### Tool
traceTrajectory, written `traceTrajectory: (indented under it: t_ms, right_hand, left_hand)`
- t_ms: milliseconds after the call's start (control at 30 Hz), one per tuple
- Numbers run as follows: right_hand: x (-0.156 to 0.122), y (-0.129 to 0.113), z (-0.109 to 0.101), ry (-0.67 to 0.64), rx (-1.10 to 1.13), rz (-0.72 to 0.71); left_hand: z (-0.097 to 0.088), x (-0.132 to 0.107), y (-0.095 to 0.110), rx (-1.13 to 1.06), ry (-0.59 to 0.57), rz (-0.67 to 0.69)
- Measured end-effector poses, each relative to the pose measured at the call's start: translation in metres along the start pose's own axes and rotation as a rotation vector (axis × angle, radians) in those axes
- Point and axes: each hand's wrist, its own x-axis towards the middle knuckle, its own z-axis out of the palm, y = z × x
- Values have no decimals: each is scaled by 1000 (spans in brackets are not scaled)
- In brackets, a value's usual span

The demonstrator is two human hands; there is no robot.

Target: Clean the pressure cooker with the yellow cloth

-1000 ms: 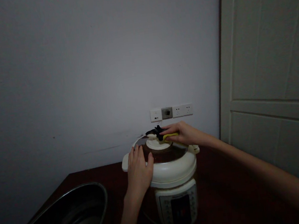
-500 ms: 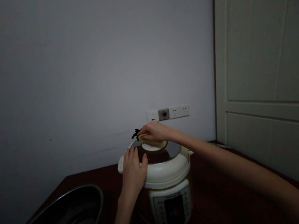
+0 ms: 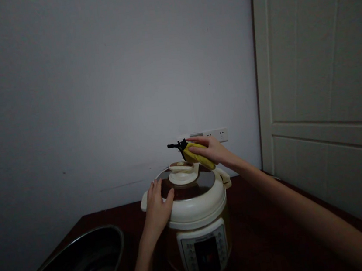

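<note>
My left hand [image 3: 157, 211] rests with spread fingers on the front left of the lid of a cream-white electric pressure cooker [image 3: 198, 208]. The cooker has a dark domed lid top with a pale round knob [image 3: 182, 177] at its centre. My right hand [image 3: 207, 150] is shut on a yellow object [image 3: 197, 156] with a black forked tip [image 3: 177, 145], held just above the lid's far side. Its exact kind cannot be told. A control panel [image 3: 203, 251] faces me on the cooker's front.
The cooker stands on a dark wooden table [image 3: 260, 218]. At the lower left lies a large dark metal basin [image 3: 81, 240]. Behind are a white wall with a power socket strip [image 3: 212, 136] and, on the right, a cream panelled door [image 3: 317, 66].
My right hand has risen above the lid with the yellow object, which now shows more fully. My left hand stays on the lid.
</note>
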Motion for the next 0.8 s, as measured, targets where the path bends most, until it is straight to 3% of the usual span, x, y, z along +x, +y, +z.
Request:
traceTrajectory:
  t_ms: [133, 233, 267, 400, 467, 633, 800]
  right_hand:
    - [-13, -11, 6, -76, 202, 61]
    - [-22, -21, 13, -98, 317, 46]
    - [-24, -25, 16, -86, 342, 28]
    - [-30, -42, 23, -25, 420, -67]
    - [-31, -49, 23, -18, 459, -111]
    - [-27, -46, 19, -23, 493, -118]
    - [-22, -29, 21, -34, 499, -89]
  left_hand:
    - [-15, 10, 14, -172, 2, -137]
    - [-28, 17, 41, -262, 109, -129]
    - [-30, 18, 53, -339, 91, -120]
    - [-31, 23, 98, -826, -233, -113]
    - [-29, 27, 112, -1006, -332, -130]
    - [-30, 39, 120, -1119, -298, -273]
    - [-27, 38, 123, -1104, -241, -269]
